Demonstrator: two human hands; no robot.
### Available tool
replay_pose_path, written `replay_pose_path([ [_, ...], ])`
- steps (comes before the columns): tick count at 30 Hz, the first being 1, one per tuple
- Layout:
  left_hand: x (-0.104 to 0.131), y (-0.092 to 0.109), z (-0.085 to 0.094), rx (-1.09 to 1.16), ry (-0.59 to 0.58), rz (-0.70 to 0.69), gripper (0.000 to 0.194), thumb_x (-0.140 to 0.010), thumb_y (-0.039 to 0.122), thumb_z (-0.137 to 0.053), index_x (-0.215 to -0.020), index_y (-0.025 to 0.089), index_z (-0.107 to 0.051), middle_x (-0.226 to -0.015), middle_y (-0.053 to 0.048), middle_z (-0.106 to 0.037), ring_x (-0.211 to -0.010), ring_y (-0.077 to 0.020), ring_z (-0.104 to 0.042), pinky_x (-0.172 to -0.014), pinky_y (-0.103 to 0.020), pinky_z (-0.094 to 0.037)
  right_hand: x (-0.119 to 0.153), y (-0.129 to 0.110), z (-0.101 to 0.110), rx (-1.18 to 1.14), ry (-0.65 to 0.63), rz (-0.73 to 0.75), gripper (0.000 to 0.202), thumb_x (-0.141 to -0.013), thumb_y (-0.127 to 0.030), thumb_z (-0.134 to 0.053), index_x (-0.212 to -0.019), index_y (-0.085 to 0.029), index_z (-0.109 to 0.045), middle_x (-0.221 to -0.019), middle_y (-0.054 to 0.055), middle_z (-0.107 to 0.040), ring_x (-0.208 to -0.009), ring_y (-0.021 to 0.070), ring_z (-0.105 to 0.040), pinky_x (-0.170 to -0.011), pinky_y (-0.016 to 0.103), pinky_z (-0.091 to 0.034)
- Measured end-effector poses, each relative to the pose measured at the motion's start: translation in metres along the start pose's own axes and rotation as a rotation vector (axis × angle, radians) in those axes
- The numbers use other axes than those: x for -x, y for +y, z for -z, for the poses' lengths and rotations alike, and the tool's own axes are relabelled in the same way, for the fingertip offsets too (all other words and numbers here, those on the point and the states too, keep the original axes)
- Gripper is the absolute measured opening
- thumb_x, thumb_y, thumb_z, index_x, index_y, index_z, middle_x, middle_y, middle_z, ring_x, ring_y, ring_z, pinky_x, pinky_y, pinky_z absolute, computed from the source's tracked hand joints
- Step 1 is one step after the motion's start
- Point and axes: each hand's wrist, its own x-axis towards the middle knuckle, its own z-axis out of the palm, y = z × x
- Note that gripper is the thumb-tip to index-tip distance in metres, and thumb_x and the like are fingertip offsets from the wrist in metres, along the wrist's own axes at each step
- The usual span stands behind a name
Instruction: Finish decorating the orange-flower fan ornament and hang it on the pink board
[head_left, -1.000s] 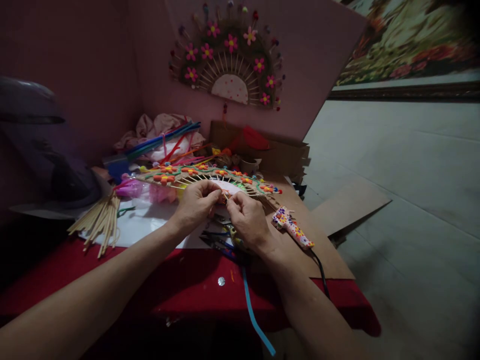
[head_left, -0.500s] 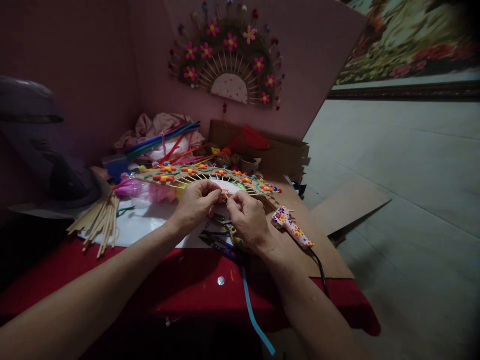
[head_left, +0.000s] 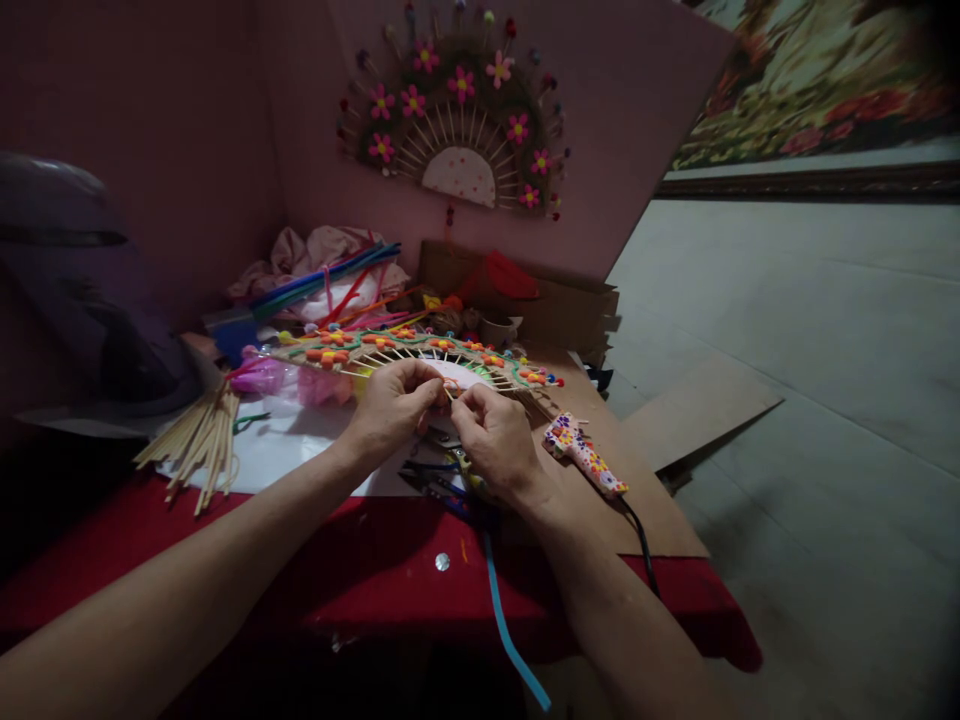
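My left hand (head_left: 395,407) and my right hand (head_left: 491,430) meet in front of a fan (head_left: 457,373) that has orange flowers, a green wavy line and thin sticks. The fingers of both hands are pinched together. Between the fingertips shows a small orange and pale piece, too small to make out, and what each hand grips is mostly hidden. Below the hands lie pliers and cutters (head_left: 439,485) with dark blue handles, partly covered by my right hand. To the right rests a flower-patterned glue gun (head_left: 585,455) on brown cardboard (head_left: 637,510).
A bundle of wooden sticks (head_left: 199,440) lies at the left on white paper (head_left: 300,450). Coloured pipe cleaners (head_left: 322,280) are heaped behind. A light blue strip (head_left: 506,630) hangs over the red cloth (head_left: 285,540). A pink-flowered fan (head_left: 461,125) hangs at the back.
The fingertips of my right hand have shifted very slightly to the left, and the small piece between the hands has changed its angle. My left hand stays nearly still.
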Motion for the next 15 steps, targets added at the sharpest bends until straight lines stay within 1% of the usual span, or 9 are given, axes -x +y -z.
replay_pose_path([
  [8,-0.0014,-0.0015,0.0000,-0.010,0.009,0.007,0.013,-0.070,0.027,-0.063,-0.069,0.014,-0.059,-0.057,0.001,-0.063,-0.033,-0.0051,-0.043,-0.033,-0.019,-0.031,-0.0006,0.0019,-0.0007,-0.007,0.048,-0.020,0.020,-0.082,-0.028,-0.049,-0.064,-0.022,-0.056,-0.053,-0.003,-0.053,-0.049,0.0118,-0.045,-0.052,0.023,-0.030],
  [15,-0.0003,0.0005,-0.0005,-0.001,0.007,0.013,0.013,-0.070,0.027,-0.063,-0.069,0.014,-0.059,-0.057,0.001,-0.062,-0.033,-0.0051,-0.043,-0.032,-0.019,-0.030,-0.0005,0.0014,-0.0003,0.001,0.051,-0.017,0.020,-0.083,-0.029,-0.049,-0.065,-0.021,-0.055,-0.053,-0.004,-0.053,-0.049,0.0112,-0.045,-0.052,0.023,-0.030],
])
